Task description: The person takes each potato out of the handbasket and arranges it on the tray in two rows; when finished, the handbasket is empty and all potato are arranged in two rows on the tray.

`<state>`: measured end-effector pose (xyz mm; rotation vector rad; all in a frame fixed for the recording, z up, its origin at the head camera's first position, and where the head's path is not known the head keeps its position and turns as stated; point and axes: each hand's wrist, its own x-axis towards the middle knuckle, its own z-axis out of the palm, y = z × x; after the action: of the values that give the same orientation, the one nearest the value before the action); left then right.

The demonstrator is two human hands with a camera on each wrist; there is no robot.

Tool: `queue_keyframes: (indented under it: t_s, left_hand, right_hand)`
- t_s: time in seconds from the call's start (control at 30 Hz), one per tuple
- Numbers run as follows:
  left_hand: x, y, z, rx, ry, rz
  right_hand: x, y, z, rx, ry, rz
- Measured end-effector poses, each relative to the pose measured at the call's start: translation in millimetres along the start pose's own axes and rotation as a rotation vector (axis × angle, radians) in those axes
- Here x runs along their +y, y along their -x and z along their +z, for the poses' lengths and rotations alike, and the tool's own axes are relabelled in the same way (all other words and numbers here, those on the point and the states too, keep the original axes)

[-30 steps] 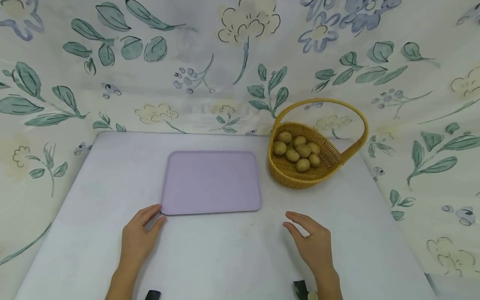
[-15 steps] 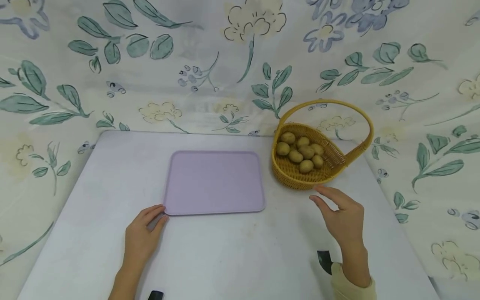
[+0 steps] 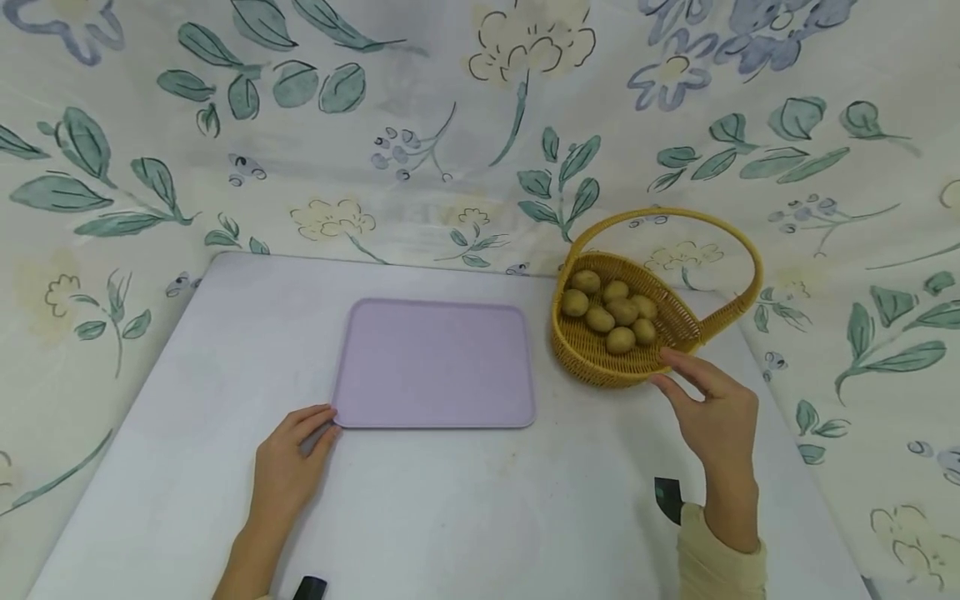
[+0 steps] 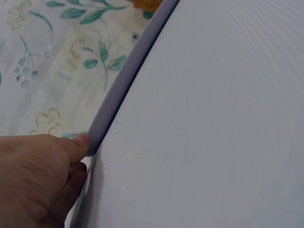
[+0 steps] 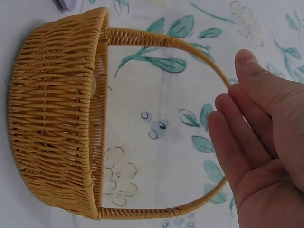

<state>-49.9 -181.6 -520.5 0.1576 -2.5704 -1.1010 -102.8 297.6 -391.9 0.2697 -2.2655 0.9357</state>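
A lilac rectangular tray (image 3: 437,365) lies flat on the white table. At its near left corner, my left hand (image 3: 288,467) pinches the edge between thumb and fingers; the left wrist view shows the thumb tip (image 4: 81,140) right at the tray's rim (image 4: 123,78). To the right stands a yellow wicker basket (image 3: 596,367) with a tall arched handle. Several small brown potatoes (image 3: 600,318) sit inside it. My right hand (image 3: 716,412) is at the basket's near right rim, thumb and fingers apart, holding nothing. In the right wrist view its fingers (image 5: 228,137) overlap the handle (image 5: 156,40).
A floral cloth (image 3: 450,158) hangs behind the table (image 3: 450,517) and shows along both sides. Black camera parts appear by each wrist. The basket stands near the table's back right corner, beside the tray.
My right hand has moved forward and right, from over the near part of the table to the basket's rim. My left hand stays at the tray corner. The head view has shifted slightly.
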Motion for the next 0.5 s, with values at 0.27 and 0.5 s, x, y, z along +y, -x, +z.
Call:
queue_keyframes:
  t_s: [0.27, 0.5]
  left_hand:
    - [1.4, -6.0, -2.5, -0.003, -0.013, -0.011]
    - [1.7, -9.1, -3.7, -0.011, -0.009, -0.003]
  right_hand:
    - [10.9, -14.2, 0.6, -0.025, 0.018, 0.081]
    - [20.7, -26.5, 0.4, -0.026, -0.006, 0.214]
